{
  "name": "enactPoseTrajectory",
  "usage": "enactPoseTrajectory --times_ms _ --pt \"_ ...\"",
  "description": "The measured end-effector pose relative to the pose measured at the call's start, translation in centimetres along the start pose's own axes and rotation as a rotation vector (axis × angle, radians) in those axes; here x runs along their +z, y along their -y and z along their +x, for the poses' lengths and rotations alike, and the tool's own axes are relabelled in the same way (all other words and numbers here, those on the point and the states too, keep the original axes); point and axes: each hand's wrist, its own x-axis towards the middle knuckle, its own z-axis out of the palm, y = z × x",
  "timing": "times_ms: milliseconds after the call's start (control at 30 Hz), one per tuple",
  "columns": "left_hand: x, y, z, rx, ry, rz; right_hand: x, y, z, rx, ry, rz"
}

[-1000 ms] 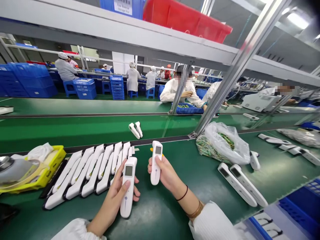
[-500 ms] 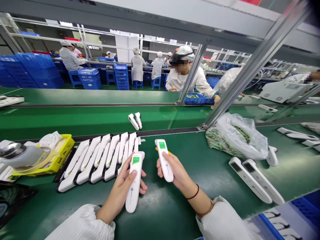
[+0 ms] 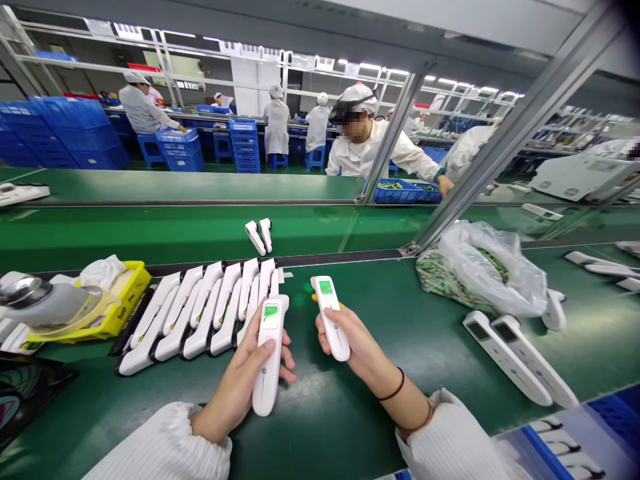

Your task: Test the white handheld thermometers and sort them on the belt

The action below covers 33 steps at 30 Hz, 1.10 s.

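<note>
My left hand (image 3: 245, 373) is wrapped round a white infrared thermometer (image 3: 269, 380), thumb on its front, its small screen lit green. A second white thermometer (image 3: 336, 337) sits in my right hand (image 3: 357, 340), also with a green lit screen and with a bit of yellow showing behind it. Both are held up above the green bench, screens facing me, a gap between them. Left of my left hand lies a row of several white thermometers (image 3: 187, 320), packed side by side. Two more thermometers (image 3: 507, 360) rest dark-screened on the right.
A yellow basket (image 3: 133, 293) holding a bottle stands at the left. A clear bag (image 3: 510, 287) of green parts lies at the right, by a slanting metal post (image 3: 490, 133). Two small thermometers (image 3: 257, 237) lie on the green belt. Across it a co-worker (image 3: 355, 147) reaches past blue trays (image 3: 397, 193).
The two thermometers on the belt have shifted slightly left. The co-worker's arm has moved further right. A green glow now shows beside the tip of the thermometer in my right hand.
</note>
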Motion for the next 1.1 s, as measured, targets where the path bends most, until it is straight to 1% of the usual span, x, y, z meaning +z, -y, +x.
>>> enactPoseTrajectory --times_ms 67,167,267,367,433,533,633,733,867,1100 --pt "0.1 0.2 -0.2 0.038 0.057 0.026 0.4 -0.2 -0.3 -0.039 0.049 -0.055" --pt "0.1 0.5 -0.4 0.108 0.097 0.085 0.7 -0.8 -0.6 -0.027 0.205 -0.143" --pt "0.1 0.6 -0.5 0.154 0.083 0.123 0.9 -1.6 -0.8 0.0 0.352 -0.129" --pt "0.0 0.5 -0.6 0.141 0.045 0.146 1.2 -2.3 -1.2 -0.01 0.414 -0.07" --pt "0.0 0.4 -0.7 0.13 0.037 0.147 1.3 -2.6 -1.4 -0.024 0.436 -0.057" --pt "0.0 0.3 -0.7 0.125 0.056 0.131 1.2 -2.7 -1.8 -0.024 0.443 -0.057" --pt "0.1 0.4 -0.7 0.143 0.062 0.14 1.1 -2.7 -2.0 -0.006 0.466 -0.033" --pt "0.1 0.4 -0.7 0.156 0.036 0.171 1.1 -2.6 -2.0 -0.013 0.475 -0.066" --pt "0.0 0.3 -0.9 0.129 0.021 0.197 1.1 -2.5 -2.0 -0.035 0.492 -0.113" --pt "0.0 0.3 -0.8 0.127 0.044 0.18 1.1 -3.0 -1.9 -0.032 0.441 -0.09"
